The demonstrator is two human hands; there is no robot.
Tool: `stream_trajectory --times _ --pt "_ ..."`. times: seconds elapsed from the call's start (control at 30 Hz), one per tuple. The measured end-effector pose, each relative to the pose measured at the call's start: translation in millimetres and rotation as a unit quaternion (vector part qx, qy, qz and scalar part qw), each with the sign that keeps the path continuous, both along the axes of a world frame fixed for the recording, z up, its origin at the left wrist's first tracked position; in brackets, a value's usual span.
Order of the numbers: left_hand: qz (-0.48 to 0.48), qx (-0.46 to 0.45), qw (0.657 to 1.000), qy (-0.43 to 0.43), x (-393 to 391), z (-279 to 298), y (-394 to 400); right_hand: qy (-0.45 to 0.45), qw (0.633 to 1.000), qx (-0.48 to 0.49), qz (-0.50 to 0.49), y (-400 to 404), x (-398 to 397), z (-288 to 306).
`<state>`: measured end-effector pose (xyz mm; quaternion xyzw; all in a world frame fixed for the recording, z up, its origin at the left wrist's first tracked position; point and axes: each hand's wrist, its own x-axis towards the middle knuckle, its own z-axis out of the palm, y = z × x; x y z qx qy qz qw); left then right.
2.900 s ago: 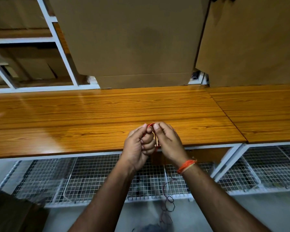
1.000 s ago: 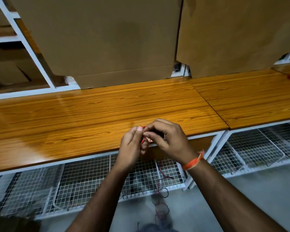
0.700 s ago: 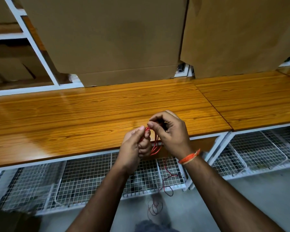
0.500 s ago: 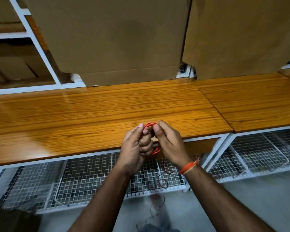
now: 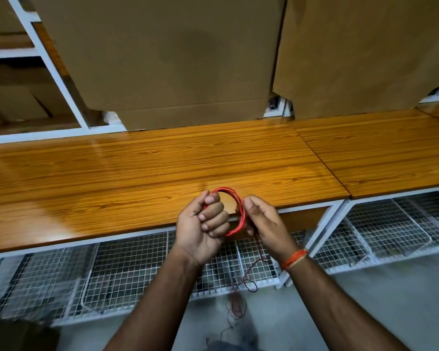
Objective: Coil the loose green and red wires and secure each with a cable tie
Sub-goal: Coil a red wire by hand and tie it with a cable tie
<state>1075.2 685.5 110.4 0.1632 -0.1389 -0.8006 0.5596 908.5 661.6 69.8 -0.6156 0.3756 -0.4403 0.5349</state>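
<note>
Red wire forms a small coil of several loops, held in the air over the near edge of the wooden bench. Left hand is clenched round the coil at 9 o'clock; right hand pinches it at 3 o'clock. The loose tail hangs toward 6 o'clock, down to the floor. Judgement: feed the tail up evenly, lay each turn on the last, and keep the left grip firm so the loops cannot spring. No cable tie or green wire visible.

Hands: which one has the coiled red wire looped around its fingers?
The left hand: the red wire coil passes around its curled fingers. The right hand, with the orange wristband, only pinches the coil's side where the loose tail drops.
</note>
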Motion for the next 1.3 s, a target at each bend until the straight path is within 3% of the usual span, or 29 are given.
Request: stream_trajectory --times 0.17,0.3,0.4,0.5,0.63,0.73,0.9,1.13,1.3 --pt "0.144 0.029 0.988 0.037 29.5 5.2 -8.3 0.077 0.993 0.016 -0.090 11.4 -35.1 -38.9" --pt "0.205 0.051 0.977 0.009 38.2 2.6 -11.5 0.228 0.956 -0.126 -0.131 21.1 -44.4 -39.2" --pt "0.225 0.015 0.958 -0.175 31.5 -5.0 -14.1 0.258 0.928 -0.259 -0.069 24.9 -33.0 -10.9" --pt "0.195 -0.068 0.905 -0.372 16.2 -10.4 -7.1 0.265 0.897 -0.353 -0.013 22.6 -12.9 23.9" --pt "0.155 -0.126 0.879 -0.434 1.1 -14.6 0.6 0.238 0.888 -0.393 0.008 8.3 3.6 51.8" --pt "0.098 -0.133 0.911 -0.379 -1.7 -11.1 2.8 0.226 0.892 -0.391 -0.023 -6.8 4.5 57.7" --pt "0.002 -0.063 0.980 -0.186 0.9 -4.8 3.0 0.137 0.946 -0.286 -0.068 -19.4 10.6 49.7" --pt "-0.044 -0.044 0.993 -0.105 3.9 -5.3 1.5 0.118 0.982 -0.142 -0.027 -9.6 19.6 14.9" --pt "-0.078 -0.058 0.988 -0.122 1.0 -8.7 0.7 0.088 0.988 -0.083 -0.094 -2.5 25.5 7.0"
